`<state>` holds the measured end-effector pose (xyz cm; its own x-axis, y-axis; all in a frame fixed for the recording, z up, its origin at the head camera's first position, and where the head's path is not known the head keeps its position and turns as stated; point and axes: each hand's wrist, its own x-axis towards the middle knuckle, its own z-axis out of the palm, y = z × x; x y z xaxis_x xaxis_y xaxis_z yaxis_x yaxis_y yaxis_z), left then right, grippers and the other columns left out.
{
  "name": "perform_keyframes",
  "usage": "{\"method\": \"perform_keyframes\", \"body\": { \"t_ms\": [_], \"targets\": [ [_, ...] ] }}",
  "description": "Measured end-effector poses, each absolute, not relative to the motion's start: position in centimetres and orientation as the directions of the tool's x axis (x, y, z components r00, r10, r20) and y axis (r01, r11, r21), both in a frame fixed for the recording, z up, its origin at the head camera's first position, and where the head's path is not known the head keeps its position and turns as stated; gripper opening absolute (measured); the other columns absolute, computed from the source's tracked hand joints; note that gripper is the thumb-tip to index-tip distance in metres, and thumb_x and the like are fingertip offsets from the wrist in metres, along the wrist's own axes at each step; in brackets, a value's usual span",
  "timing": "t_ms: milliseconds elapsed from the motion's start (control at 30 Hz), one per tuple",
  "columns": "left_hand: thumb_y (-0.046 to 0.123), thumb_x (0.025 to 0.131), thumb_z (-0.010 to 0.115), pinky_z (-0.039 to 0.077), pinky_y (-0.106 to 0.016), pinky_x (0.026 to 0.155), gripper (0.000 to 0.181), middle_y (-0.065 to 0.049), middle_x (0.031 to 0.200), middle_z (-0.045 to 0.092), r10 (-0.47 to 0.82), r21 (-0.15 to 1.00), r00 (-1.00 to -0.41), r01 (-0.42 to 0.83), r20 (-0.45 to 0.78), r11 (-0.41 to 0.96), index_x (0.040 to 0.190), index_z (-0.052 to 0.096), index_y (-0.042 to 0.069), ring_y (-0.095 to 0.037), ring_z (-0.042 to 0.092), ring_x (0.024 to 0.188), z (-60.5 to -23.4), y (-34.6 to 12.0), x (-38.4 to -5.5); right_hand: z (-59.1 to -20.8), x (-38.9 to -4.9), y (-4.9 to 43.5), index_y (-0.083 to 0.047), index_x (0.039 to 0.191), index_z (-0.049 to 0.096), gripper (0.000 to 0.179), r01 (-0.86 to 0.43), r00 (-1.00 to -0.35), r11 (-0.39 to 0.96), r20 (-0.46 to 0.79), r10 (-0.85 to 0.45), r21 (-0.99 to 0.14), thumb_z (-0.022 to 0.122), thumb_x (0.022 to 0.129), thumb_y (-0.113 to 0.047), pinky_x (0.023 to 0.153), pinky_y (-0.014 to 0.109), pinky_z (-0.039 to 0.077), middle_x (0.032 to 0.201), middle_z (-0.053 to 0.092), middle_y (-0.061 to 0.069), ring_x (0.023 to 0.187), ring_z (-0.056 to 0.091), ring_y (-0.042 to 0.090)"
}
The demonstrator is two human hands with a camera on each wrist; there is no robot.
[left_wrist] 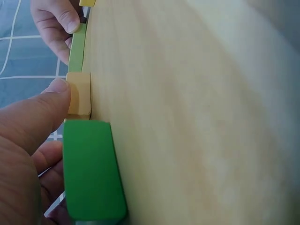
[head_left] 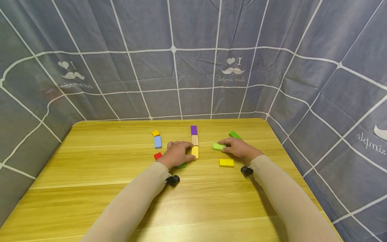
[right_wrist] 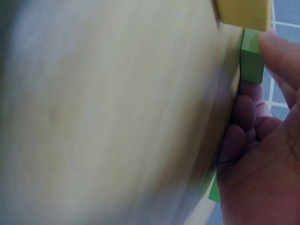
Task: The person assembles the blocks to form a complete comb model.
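Note:
My left hand [head_left: 176, 154] pinches a yellow block [head_left: 195, 152] between thumb and index finger, at the near end of a straight row. Beyond it in that row lie a plain wood block [head_left: 195, 140] and a purple block [head_left: 194, 130]. To the right, my right hand [head_left: 240, 148] grips a light green block [head_left: 218, 147] by its sides, on the tabletop. Its thumb [right_wrist: 281, 54] lies along that block in the right wrist view. A dark green block [left_wrist: 93, 171] sits beneath my left hand, partly hidden in the head view.
Left of the row lie an orange block [head_left: 155, 133], a blue block [head_left: 158, 142] and a red block [head_left: 158, 156]. Another yellow block [head_left: 226, 163] is nearer me on the right, and a green block [head_left: 235, 135] lies behind my right hand. A grey curtain [head_left: 193, 67] backs the wooden table [head_left: 205, 208].

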<state>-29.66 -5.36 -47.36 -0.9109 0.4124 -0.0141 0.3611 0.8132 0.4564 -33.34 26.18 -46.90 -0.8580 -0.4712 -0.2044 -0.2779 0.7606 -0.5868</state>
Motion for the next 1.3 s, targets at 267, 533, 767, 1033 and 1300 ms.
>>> {"method": "perform_keyframes", "body": {
  "t_ms": [267, 533, 767, 1033, 1300],
  "targets": [
    [0.048, 0.091, 0.081, 0.031, -0.054, 0.11, 0.06, -0.002, 0.141, 0.069, 0.399, 0.461, -0.917, 0.352, -0.005, 0.814, 0.141, 0.067, 0.017, -0.028, 0.061, 0.132, -47.41, -5.16, -29.67, -46.91, -33.35, 26.32, -0.009, 0.151, 0.059, 0.044, -0.289, -0.852, 0.754, -0.201, -0.484, -0.59, 0.061, 0.107, -0.017, 0.098, 0.041, 0.047, 0.117, 0.072, 0.009, 0.1, 0.059, 0.019],
    [0.05, 0.091, 0.08, 0.03, -0.054, 0.11, 0.062, -0.002, 0.141, 0.07, 0.389, 0.452, -0.921, 0.343, -0.011, 0.824, 0.141, 0.066, 0.017, -0.028, 0.062, 0.13, -47.41, -4.93, -29.71, -46.88, -33.26, 26.29, -0.009, 0.151, 0.058, 0.045, -0.272, -0.858, 0.754, -0.205, -0.472, -0.598, 0.061, 0.107, -0.017, 0.103, 0.044, 0.048, 0.124, 0.071, 0.011, 0.107, 0.061, 0.021],
    [0.049, 0.092, 0.08, 0.029, -0.053, 0.109, 0.061, -0.001, 0.14, 0.07, 0.382, 0.466, -0.924, 0.334, -0.01, 0.82, 0.141, 0.066, 0.017, -0.028, 0.062, 0.129, -47.49, -4.81, -29.72, -47.07, -33.46, 26.23, -0.009, 0.15, 0.059, 0.045, -0.272, -0.859, 0.76, -0.207, -0.468, -0.59, 0.062, 0.107, -0.017, 0.104, 0.046, 0.048, 0.13, 0.071, 0.013, 0.11, 0.061, 0.023],
    [0.049, 0.092, 0.08, 0.029, -0.054, 0.11, 0.061, -0.002, 0.142, 0.069, 0.377, 0.472, -0.926, 0.328, -0.009, 0.818, 0.142, 0.066, 0.017, -0.029, 0.062, 0.128, -47.57, -4.71, -29.73, -47.2, -33.46, 26.24, -0.008, 0.151, 0.059, 0.045, -0.273, -0.859, 0.759, -0.206, -0.469, -0.591, 0.062, 0.107, -0.018, 0.107, 0.048, 0.049, 0.132, 0.07, 0.014, 0.114, 0.062, 0.024],
    [0.049, 0.091, 0.081, 0.028, -0.054, 0.111, 0.061, -0.001, 0.139, 0.07, 0.372, 0.47, -0.928, 0.326, -0.005, 0.82, 0.141, 0.067, 0.017, -0.027, 0.062, 0.126, -47.49, -4.63, -29.6, -47.13, -33.51, 26.22, -0.009, 0.151, 0.059, 0.044, -0.266, -0.857, 0.755, -0.211, -0.47, -0.599, 0.062, 0.107, -0.017, 0.106, 0.046, 0.049, 0.13, 0.071, 0.013, 0.112, 0.062, 0.023]
  ]
}}
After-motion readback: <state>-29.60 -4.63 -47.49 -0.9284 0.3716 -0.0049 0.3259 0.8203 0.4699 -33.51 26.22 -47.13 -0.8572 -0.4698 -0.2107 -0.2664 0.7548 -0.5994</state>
